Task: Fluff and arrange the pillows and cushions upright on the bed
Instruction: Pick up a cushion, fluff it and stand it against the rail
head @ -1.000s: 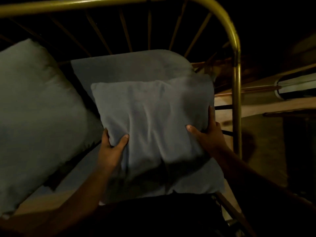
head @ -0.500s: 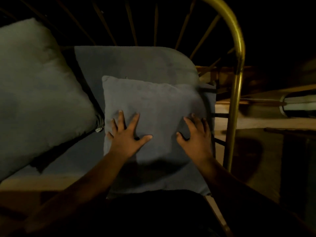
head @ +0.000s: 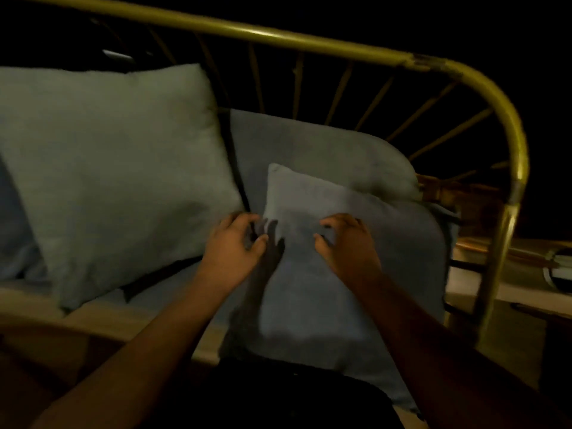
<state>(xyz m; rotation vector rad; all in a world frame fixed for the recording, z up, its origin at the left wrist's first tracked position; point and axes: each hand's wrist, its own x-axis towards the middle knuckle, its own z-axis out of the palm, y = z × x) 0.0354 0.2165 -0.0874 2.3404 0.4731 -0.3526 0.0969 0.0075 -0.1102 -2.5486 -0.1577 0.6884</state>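
A small grey-blue cushion (head: 356,274) leans upright against a larger grey-blue pillow (head: 309,147) at the bed's right end. A big pale pillow (head: 117,168) leans on the headboard to the left. My left hand (head: 235,246) hovers at the cushion's left edge with fingers curled and apart, holding nothing; its shadow falls on the cushion. My right hand (head: 346,243) is over the cushion's upper middle, fingers bent and apart, not gripping. Whether the fingertips touch the fabric is unclear.
A brass headboard rail (head: 278,38) with thin spokes curves behind the pillows and down the right side (head: 507,236). Another bluish pillow (head: 12,236) shows at the far left edge. Beyond the rail on the right lie dim floor and furniture (head: 551,274).
Both hands were gripping the cushion's sides, then pressed flat on its face; now they have lifted off with fingers curled. The view has swung left, showing more of the pale pillow.
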